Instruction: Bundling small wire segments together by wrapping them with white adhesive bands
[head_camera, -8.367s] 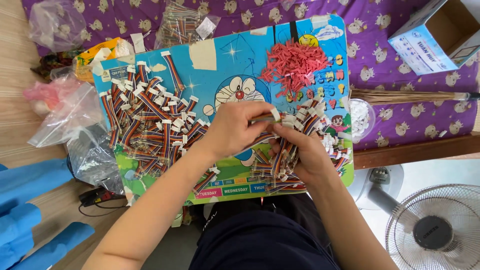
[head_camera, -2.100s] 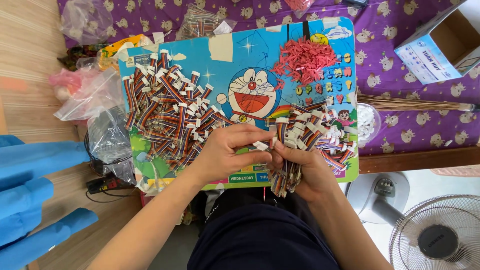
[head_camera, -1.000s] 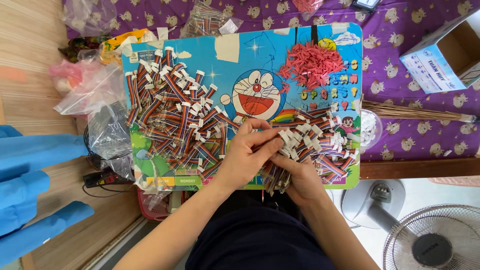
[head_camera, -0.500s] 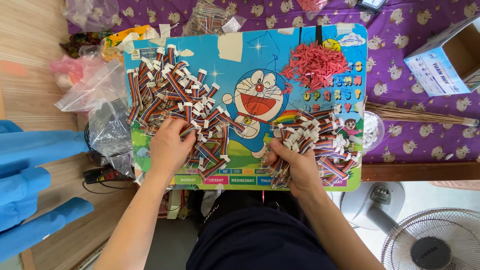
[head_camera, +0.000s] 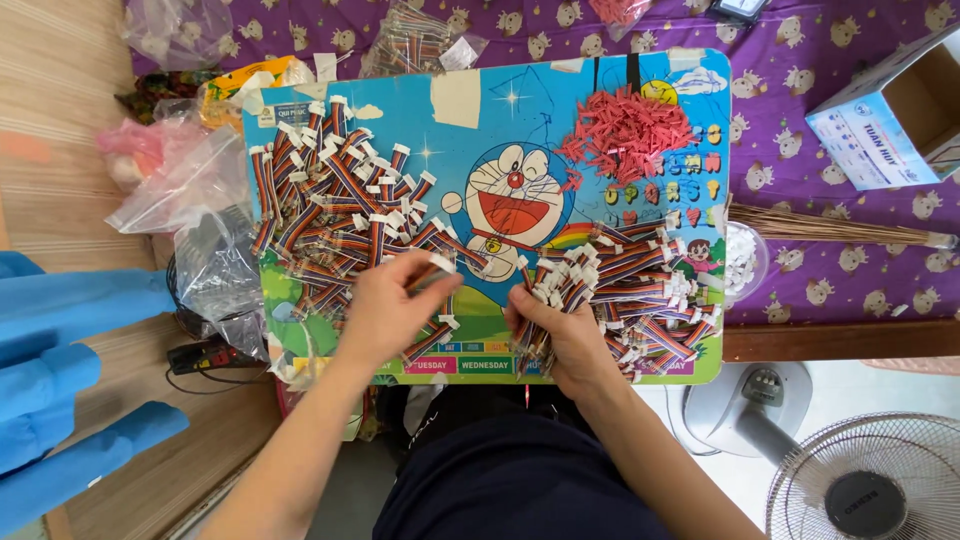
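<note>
Cables (head_camera: 340, 225), short rainbow-striped ribbon pieces with white plugs at the ends, lie in a loose heap over the left half of a small cartoon-printed table (head_camera: 480, 120), reaching from its far-left corner down toward the near edge. The left hand (head_camera: 385, 310) rests at the near side of that heap, fingers curled around one cable whose white plug shows at the fingertips; it looks pinched rather than clenched. The right hand (head_camera: 560, 335) is closed around a bundle (head_camera: 535, 335) of cables held on end at the near edge of the table, plugs upward, with the striped tails hanging past the edge toward the lap.

To the right of the bundle a second heap (head_camera: 650, 290) covers the near-right corner; its cables lie more nearly parallel than those on the left, so it reads as the sorted lot. Red pieces (head_camera: 625, 130), small and heaped, sit by the far-right corner.

As a judgement: the gathering is roughly at its middle. The left heap is large and untidy, so much is left to pick up, while the right heap and the bundle in hand already make a fair share.

Clear bags (head_camera: 190, 190) lie off the left edge, a box (head_camera: 890, 115) and a fan (head_camera: 865, 485) off the right.
</note>
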